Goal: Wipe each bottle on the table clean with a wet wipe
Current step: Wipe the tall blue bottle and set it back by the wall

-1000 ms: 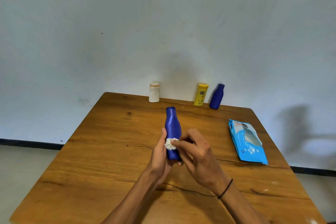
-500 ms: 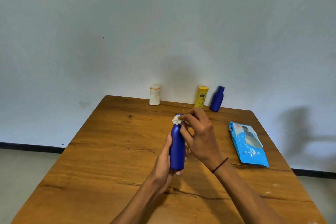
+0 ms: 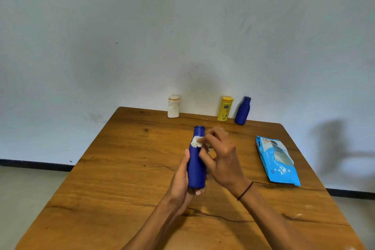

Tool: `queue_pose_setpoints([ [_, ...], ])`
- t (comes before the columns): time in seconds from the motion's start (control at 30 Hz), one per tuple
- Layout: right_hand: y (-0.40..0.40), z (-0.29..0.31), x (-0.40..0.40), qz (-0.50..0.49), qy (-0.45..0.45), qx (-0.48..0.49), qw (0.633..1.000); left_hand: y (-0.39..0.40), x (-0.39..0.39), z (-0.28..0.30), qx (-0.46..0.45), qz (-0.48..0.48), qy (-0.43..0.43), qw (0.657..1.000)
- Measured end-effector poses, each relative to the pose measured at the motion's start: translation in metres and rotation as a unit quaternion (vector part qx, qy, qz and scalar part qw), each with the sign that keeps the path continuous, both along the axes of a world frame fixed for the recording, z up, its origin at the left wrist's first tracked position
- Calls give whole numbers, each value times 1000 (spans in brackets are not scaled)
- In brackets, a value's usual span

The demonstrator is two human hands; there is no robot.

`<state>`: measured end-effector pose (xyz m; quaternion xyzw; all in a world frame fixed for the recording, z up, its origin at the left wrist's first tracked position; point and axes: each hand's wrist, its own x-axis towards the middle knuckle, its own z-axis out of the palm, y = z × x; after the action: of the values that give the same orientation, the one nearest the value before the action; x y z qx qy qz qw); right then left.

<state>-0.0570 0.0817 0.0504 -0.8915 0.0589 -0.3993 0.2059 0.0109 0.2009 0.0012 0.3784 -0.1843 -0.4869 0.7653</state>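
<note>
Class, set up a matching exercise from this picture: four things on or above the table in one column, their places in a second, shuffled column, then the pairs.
Things:
1. white bottle
2. yellow bottle
3. wipes pack
4. wet wipe

Places:
A. pressed on the held blue bottle
B. far edge, leftmost
C. lying flat, right side
D. beside the far blue bottle

Pairs: 1-B, 2-D, 3-C, 4-A
</note>
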Motion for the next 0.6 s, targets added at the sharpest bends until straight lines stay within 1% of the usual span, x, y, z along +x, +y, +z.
queue_pose_setpoints([
  [0.07,-8,6,7,-4,-4,35,999,1,1,2,-4,-2,22,1000],
  [0.13,-5,4,6,17,9,37,999,2,5,3,-9,3,26,1000],
  [0.27,15,-17,-14,85,61,0,994,3,17,3,-7,1,21,1000],
  [0.37,17,-27,-25,99,82,-33,991,3,19,2,12,2,24,1000],
  [0.47,11,-24,-20,80,76,-39,993,1,15,2,5,3,37,999],
  [0.6,-7,-4,2,13,31,-14,999,-3,8,6,-7,4,45,999],
])
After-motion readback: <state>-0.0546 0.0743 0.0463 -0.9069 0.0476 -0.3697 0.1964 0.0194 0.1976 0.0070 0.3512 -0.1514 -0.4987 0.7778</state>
